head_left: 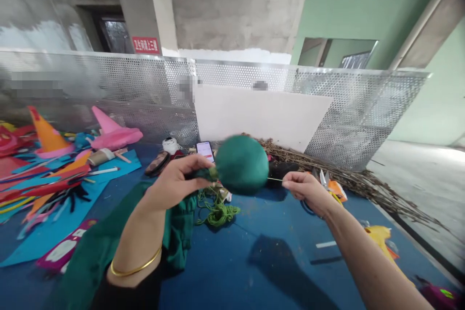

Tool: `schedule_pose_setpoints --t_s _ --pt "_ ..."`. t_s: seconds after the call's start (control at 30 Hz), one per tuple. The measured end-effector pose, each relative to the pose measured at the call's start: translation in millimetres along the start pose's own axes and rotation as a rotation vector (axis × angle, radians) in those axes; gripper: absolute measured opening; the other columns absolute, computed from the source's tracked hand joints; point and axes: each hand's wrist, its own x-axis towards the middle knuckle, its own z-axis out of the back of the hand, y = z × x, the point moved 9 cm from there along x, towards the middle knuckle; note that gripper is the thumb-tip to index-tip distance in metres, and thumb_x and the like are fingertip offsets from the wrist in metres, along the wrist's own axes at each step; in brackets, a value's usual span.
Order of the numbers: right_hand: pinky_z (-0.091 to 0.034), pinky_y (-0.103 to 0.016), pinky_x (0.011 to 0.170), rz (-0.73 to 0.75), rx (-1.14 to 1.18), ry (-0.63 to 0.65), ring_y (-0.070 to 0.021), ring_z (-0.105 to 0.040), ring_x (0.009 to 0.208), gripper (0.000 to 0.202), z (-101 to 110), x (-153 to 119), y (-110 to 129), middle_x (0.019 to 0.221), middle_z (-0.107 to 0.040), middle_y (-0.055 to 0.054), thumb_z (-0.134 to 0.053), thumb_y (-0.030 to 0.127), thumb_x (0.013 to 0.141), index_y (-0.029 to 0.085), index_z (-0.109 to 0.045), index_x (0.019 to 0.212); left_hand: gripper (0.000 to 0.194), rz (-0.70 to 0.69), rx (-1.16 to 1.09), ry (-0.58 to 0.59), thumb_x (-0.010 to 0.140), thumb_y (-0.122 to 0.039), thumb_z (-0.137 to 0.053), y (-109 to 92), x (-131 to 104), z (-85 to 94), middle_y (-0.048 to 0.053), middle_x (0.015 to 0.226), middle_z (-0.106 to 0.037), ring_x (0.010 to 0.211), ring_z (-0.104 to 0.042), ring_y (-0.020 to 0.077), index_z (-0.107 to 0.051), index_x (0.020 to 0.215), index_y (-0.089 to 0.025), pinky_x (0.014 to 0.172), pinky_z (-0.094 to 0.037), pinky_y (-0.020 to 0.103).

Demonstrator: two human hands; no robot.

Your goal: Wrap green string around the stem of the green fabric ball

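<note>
While left hand (174,181) pinched the round green stuffed fabric ball (241,164) by its neck, right hand (303,189), fingers closed, drew thin thread (275,179) sideways from it.

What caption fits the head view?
Left hand grips a green stuffed ball by its neck; right hand pulls thread taut over the blue table.

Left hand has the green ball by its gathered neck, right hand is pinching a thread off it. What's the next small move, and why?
Probably draw the right hand a little further right to tension the green thread. It runs from the green fabric ball to those fingertips, while the left hand pinches the bunched neck shut. Loose green yarn lies on the blue table below.
</note>
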Motion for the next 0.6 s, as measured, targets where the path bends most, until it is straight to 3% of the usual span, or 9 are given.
schedule_pose_setpoints --t_s 0.07,0.17,0.27,0.37,0.47,0.53,0.6 --pt "-0.022 -0.020 0.041 0.019 -0.080 -0.023 -0.0051 -0.036 0.041 0.025 3.5 2.3 7.9 0.048 -0.052 0.004 -0.087 0.027 0.053 0.013 -0.067 0.059 0.019 0.022 -0.007 -0.266 0.072 -0.021 -0.068 2.3 -4.4 36.2 0.002 0.087 -0.072 0.076 -0.066 0.0157 -0.062 0.090 -0.021 0.073 -0.057 0.029" --pt "-0.027 -0.022 0.042 0.091 -0.152 -0.189 -0.0070 -0.039 0.042 0.021 28.3 6.6 28.4 0.048 -0.053 0.004 -0.083 0.029 0.058 0.015 -0.069 0.063 0.024 -0.009 0.025 -0.635 0.068 -0.017 -0.072 3.3 -21.9 82.8 -0.001 0.085 -0.073 0.075 -0.066 0.0147 -0.063 0.091 -0.019 0.078 -0.058 0.032" --pt "-0.035 -0.024 0.044 0.168 -0.184 -0.383 -0.0098 -0.044 0.044 0.021 65.0 9.1 56.6 0.047 -0.053 0.005 -0.079 0.035 0.063 0.019 -0.069 0.069 0.028 -0.065 0.049 -0.902 0.067 -0.015 -0.074 4.9 -38.7 111.1 -0.002 0.084 -0.072 0.073 -0.066 0.0134 -0.065 0.094 -0.015 0.081 -0.058 0.033" --pt "-0.043 -0.025 0.053 0.191 -0.234 -0.501 -0.0117 -0.054 0.052 0.018 97.6 12.9 85.3 0.056 -0.060 0.002 -0.076 0.036 0.067 0.020 -0.068 0.067 0.026 -0.038 -0.006 -0.984 0.067 -0.010 -0.073 15.8 -41.7 121.1 -0.004 0.076 -0.068 0.068 -0.064 0.0110 -0.065 0.092 -0.012 0.082 -0.059 0.034" --pt "-0.049 -0.026 0.060 0.145 -0.328 -0.538 -0.0143 -0.061 0.062 0.014 122.0 18.0 107.5 0.066 -0.067 -0.003 -0.076 0.028 0.071 0.017 -0.070 0.066 0.028 -0.035 -0.060 -1.010 0.064 -0.009 -0.073 24.1 -41.2 124.9 -0.005 0.074 -0.068 0.064 -0.063 0.0096 -0.067 0.091 -0.013 0.079 -0.059 0.031" --pt "-0.053 -0.028 0.068 0.103 -0.395 -0.566 -0.0161 -0.065 0.072 0.013 138.2 19.0 118.1 0.077 -0.070 -0.006 -0.072 0.028 0.080 0.015 -0.071 0.076 0.031 -0.069 -0.092 -1.022 0.060 -0.012 -0.076 25.9 -41.4 126.5 -0.004 0.074 -0.070 0.064 -0.064 0.0101 -0.069 0.090 -0.014 0.074 -0.058 0.027" --pt "-0.055 -0.034 0.078 0.043 -0.459 -0.564 -0.0184 -0.066 0.087 0.019 152.6 20.1 121.9 0.101 -0.069 -0.008 -0.064 0.030 0.090 0.014 -0.068 0.100 0.032 -0.082 -0.111 -1.035 0.057 -0.015 -0.077 27.2 -42.0 127.6 -0.004 0.071 -0.070 0.063 -0.064 0.0109 -0.071 0.088 -0.015 0.070 -0.057 0.025"
